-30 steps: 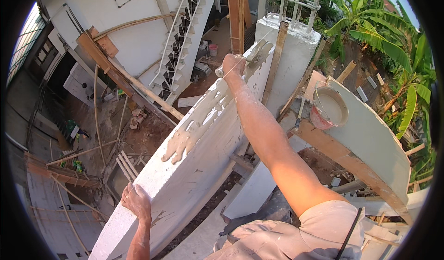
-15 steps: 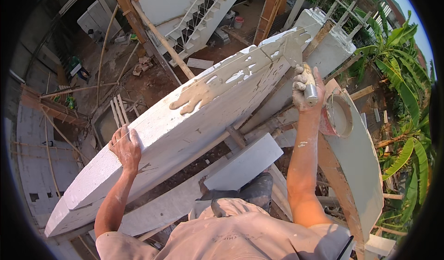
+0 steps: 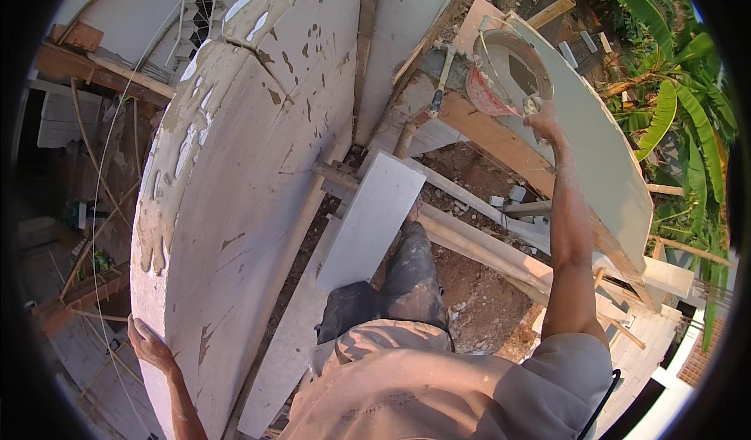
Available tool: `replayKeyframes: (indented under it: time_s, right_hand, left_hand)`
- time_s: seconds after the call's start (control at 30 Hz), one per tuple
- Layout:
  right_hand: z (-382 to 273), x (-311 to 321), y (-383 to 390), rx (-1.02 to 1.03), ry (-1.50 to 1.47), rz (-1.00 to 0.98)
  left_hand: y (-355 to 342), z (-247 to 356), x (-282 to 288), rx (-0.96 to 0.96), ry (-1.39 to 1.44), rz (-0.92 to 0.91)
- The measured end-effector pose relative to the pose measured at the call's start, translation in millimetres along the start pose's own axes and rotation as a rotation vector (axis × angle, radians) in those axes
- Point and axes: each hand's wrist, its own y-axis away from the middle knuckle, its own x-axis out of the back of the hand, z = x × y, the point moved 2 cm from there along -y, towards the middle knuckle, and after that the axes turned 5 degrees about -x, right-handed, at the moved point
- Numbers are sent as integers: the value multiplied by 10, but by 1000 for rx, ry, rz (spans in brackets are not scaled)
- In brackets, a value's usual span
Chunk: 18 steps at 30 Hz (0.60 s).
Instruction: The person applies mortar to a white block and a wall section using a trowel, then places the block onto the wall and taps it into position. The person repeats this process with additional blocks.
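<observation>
My left hand [image 3: 150,344] rests on the outer edge of a curved white block wall [image 3: 235,205], its fingers stretched out and holding nothing. Wet grey mortar [image 3: 186,139] coats the top of that wall and runs down in drips. My right hand [image 3: 541,119] is closed round the handle of a trowel [image 3: 522,76], whose blade dips into a red bucket [image 3: 483,93]. The inside of the bucket is smeared with grey mortar, and part of the blade is hard to make out. The bucket stands at the near corner of a grey curved slab with a wooden edge.
A hammer [image 3: 443,84] leans by the bucket. One loose white block [image 3: 374,217] lies across planks between wall and slab. Timber poles [image 3: 485,256] cross a gap over rubble. A thin string [image 3: 106,197] hangs left of the wall; banana plants [image 3: 680,96] grow at right.
My view has turned to the right. My right hand has brought the trowel from the mortared wall top to inside the bucket. My left hand stays on the wall edge.
</observation>
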Motion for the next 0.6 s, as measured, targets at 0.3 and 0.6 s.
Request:
replayKeyframes:
  time_s: [0.3, 0.6]
  right_hand:
    - [439, -215, -264, -25, 418, 302]
    - [228, -1905, 903, 157, -438, 636]
  left_hand:
    - [39, -69, 3, -15, 80, -20]
    - [736, 629, 196, -364, -92, 600]
